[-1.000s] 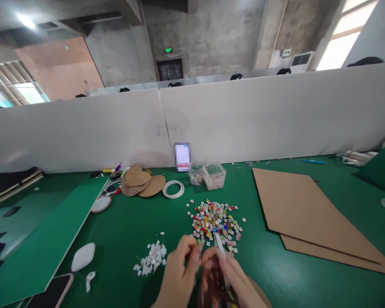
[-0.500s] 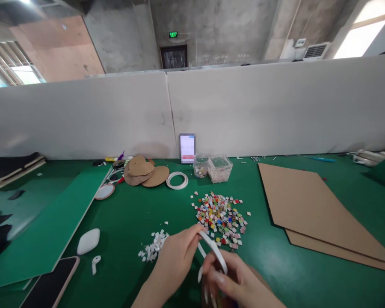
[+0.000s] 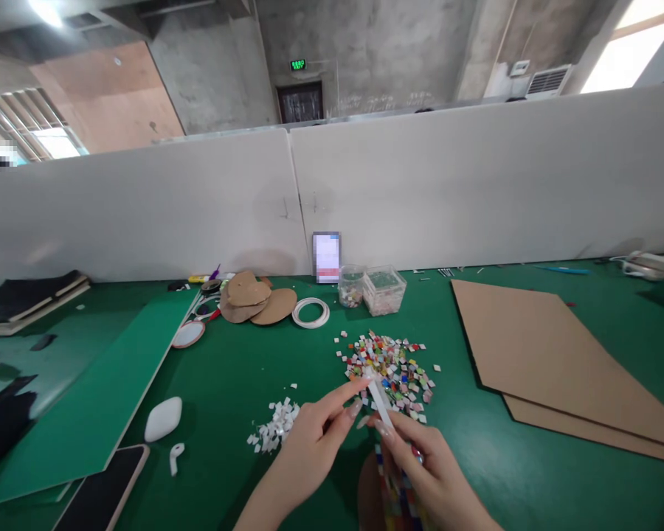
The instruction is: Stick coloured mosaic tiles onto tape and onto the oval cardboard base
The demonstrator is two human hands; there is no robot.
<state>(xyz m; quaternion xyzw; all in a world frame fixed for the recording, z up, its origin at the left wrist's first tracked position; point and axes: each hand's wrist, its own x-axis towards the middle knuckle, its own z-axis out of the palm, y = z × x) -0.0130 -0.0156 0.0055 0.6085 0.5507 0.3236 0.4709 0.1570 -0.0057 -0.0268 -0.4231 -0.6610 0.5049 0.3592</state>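
White strip (image 3: 381, 405) between two hands, lower centre of the frame.
Head view: the right hand's (image 3: 430, 459) fingers pinch it; whether the left hand's (image 3: 316, 441) fingers grip its tip, I cannot tell. Coloured squares already cover part of the piece (image 3: 390, 493) below; loose tiles (image 3: 388, 358) remain mid-frame. Hand and bottom edge hide the rest.

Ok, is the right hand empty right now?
No, the right hand pinches a white strip between thumb and fingers.
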